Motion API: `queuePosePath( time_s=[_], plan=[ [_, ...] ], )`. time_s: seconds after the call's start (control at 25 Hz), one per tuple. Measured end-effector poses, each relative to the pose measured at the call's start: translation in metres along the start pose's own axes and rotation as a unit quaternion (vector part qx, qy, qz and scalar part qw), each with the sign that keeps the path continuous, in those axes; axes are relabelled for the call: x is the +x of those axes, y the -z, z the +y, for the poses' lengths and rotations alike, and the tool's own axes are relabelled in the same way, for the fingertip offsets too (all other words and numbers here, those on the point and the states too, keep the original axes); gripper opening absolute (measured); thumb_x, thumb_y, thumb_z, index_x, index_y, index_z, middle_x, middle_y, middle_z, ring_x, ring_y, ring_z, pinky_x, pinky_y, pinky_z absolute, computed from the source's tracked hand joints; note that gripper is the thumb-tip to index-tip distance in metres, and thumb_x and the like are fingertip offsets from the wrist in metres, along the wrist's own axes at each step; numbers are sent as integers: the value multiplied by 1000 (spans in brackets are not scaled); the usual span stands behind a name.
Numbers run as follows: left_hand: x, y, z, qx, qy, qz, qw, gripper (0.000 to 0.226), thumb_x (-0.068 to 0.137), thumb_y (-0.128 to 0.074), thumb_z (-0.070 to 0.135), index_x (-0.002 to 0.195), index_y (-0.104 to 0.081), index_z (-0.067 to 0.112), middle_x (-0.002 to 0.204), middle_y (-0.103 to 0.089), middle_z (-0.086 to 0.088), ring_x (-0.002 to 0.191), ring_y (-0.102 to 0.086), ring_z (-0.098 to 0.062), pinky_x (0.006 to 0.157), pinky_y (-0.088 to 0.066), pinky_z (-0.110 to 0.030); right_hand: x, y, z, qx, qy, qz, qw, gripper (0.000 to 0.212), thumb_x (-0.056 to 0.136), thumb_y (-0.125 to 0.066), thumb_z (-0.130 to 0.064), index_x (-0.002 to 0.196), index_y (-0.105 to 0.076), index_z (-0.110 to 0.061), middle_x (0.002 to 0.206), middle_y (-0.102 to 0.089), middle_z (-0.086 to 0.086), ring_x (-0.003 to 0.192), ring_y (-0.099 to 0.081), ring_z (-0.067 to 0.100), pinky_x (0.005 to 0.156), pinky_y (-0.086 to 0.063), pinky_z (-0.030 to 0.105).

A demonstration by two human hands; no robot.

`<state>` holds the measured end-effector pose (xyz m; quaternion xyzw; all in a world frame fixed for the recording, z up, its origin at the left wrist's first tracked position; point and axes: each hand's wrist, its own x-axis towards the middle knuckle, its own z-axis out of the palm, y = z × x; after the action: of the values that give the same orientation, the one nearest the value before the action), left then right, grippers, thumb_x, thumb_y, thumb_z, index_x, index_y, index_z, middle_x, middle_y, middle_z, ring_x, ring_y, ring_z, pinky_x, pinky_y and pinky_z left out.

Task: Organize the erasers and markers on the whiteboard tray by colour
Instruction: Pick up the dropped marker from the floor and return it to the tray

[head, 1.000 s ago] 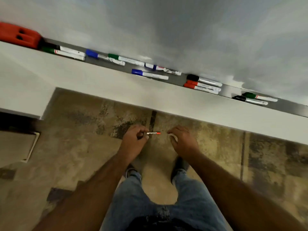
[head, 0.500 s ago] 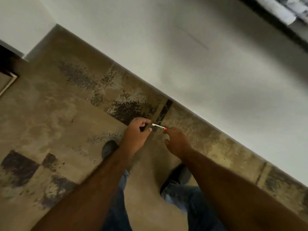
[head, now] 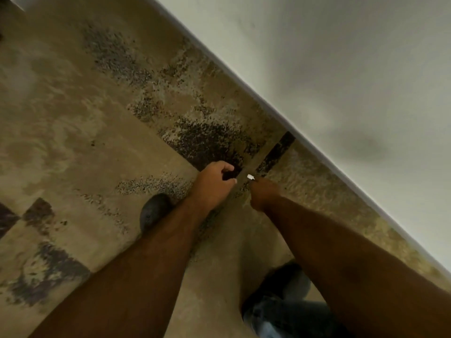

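My left hand [head: 214,184] is curled shut around a small dark piece [head: 229,175]; I cannot tell what it is. My right hand [head: 264,194] is closed on a marker [head: 250,177], and only its short white end pokes out toward the left hand. A small gap separates the two hands, which hang low over the carpet. The whiteboard tray, the other markers and the erasers are out of view.
A pale wall [head: 341,69] runs diagonally across the upper right and meets the patterned brown carpet [head: 85,118] along its base. My shoes [head: 153,211] and jeans [head: 273,320] show below my forearms.
The view has swung down off the tray to the floor and wall. The marker that bridged both hands now shows only a white end at the right hand, with a gap between the hands.
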<state>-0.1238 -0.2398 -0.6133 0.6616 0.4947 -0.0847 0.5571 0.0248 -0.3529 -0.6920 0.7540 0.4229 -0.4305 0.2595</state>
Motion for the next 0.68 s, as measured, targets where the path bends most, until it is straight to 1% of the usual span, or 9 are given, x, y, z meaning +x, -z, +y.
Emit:
queuePosePath(
  time_s=[0.08,0.16,0.2,0.32,0.44,0.52,0.56,0.64,0.68],
  plan=[
    [4,-13,-17,-10,4,-1,1000,35,92,-73,25,127,-66,24,132,-61,1,114,-58,-14,87,-48,-29,25,-14,-4,-28,-13,-28,999,69,97,-58,-20,159,-28,-17,168,-18,8,149,-31,38,117,-35,60],
    [5,-23,-29,-8,5,-14,1000,34,92,-73,26,125,-66,25,130,-61,2,115,-58,-14,86,-46,-28,42,-25,-5,-34,-26,-26,999,69,99,-57,-19,160,-25,-21,171,-8,6,153,-21,37,118,-29,63],
    [5,-27,-33,-6,8,-22,1000,34,92,-73,27,125,-66,26,129,-61,3,116,-58,-14,86,-45,-27,47,-28,-6,-32,-26,-15,999,65,100,-54,-19,159,-29,-21,170,-9,7,153,-20,36,118,-28,64],
    [1,-30,-37,-12,26,-36,999,33,92,-73,27,124,-66,26,125,-62,3,116,-58,-14,87,-46,-27,50,-36,-6,-60,-18,22,998,57,101,-50,-16,156,-37,-19,163,-23,11,147,-33,36,116,-33,62],
    [-5,-24,-31,-66,51,-25,996,28,93,-72,25,120,-68,26,108,-62,8,107,-61,-15,76,-45,-24,39,-30,0,-58,-3,33,998,61,97,-56,-12,154,-40,-22,165,-22,8,147,-36,34,118,-24,68],
    [-16,-20,-24,-83,51,-17,995,27,92,-72,24,118,-69,27,105,-64,9,103,-62,-13,74,-45,-23,22,-21,6,-25,3,47,999,66,95,-58,-11,156,-37,-23,166,-23,6,144,-42,32,119,-22,68],
    [-25,-17,-18,-84,53,-14,995,26,92,-72,24,118,-69,27,106,-66,8,102,-63,-12,74,-46,-23,9,-13,9,11,12,59,998,69,94,-59,-9,157,-35,-23,165,-24,6,142,-45,32,119,-24,66],
    [-46,-12,-5,-81,64,-11,995,26,91,-73,24,116,-69,28,108,-70,7,99,-65,-10,75,-49,-25,-28,4,14,111,56,109,986,68,92,-61,-5,155,-40,-20,161,-29,9,136,-51,32,116,-38,55],
    [-56,-10,5,-78,72,-7,994,27,90,-74,25,116,-69,28,110,-70,6,101,-66,-12,77,-52,-27,-50,14,15,176,86,145,970,66,90,-63,-2,151,-47,-18,159,-34,10,135,-52,32,113,-44,48]
  ],
)
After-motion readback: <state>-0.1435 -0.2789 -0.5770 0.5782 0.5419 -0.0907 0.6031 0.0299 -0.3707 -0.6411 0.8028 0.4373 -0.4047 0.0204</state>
